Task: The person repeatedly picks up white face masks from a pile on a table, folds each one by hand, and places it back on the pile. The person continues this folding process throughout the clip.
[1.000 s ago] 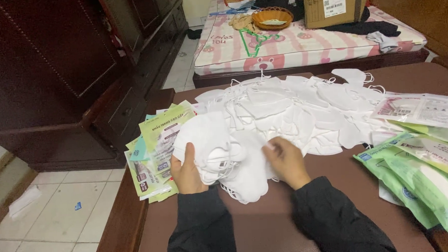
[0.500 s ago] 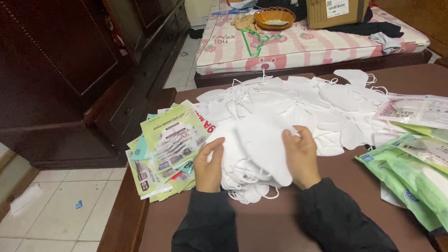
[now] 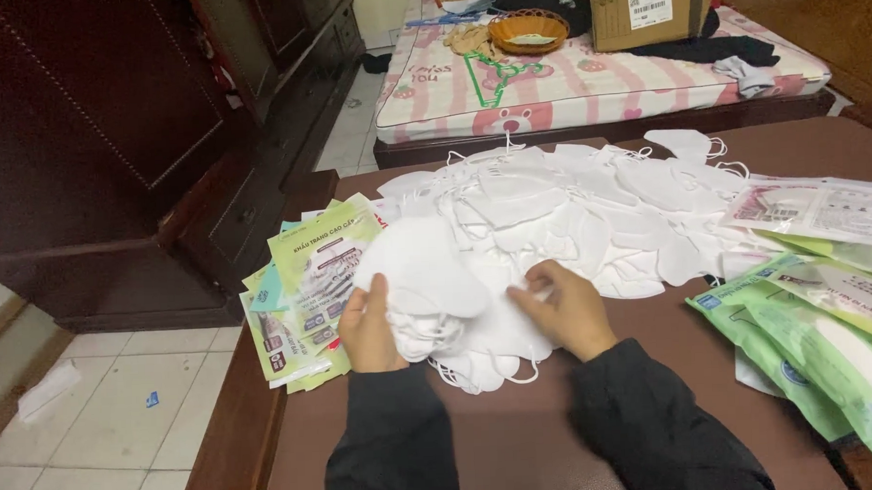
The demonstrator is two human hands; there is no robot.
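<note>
A big heap of white face masks [image 3: 589, 211] covers the middle of a dark brown table [image 3: 520, 435]. My left hand [image 3: 369, 325] grips a stack of white masks [image 3: 420, 275] by its left edge, the top mask domed upward. My right hand [image 3: 564, 308] rests on the masks just right of that stack, fingers pinching at a mask. Loose ear loops hang out at the front of the stack. Both arms wear dark sleeves.
Green and white packaging pouches [image 3: 307, 283] lie fanned at the table's left edge. More green pouches [image 3: 826, 338] sit at the right. Behind the table lies a pink mattress [image 3: 585, 76] with a basket [image 3: 528, 29] and cardboard box [image 3: 645, 6]. A dark wooden cabinet [image 3: 113, 140] stands left.
My hands have shifted on the mask stack: the left now holds it by its left edge with the top mask raised, and the right has moved from its side to the masks beside it.
</note>
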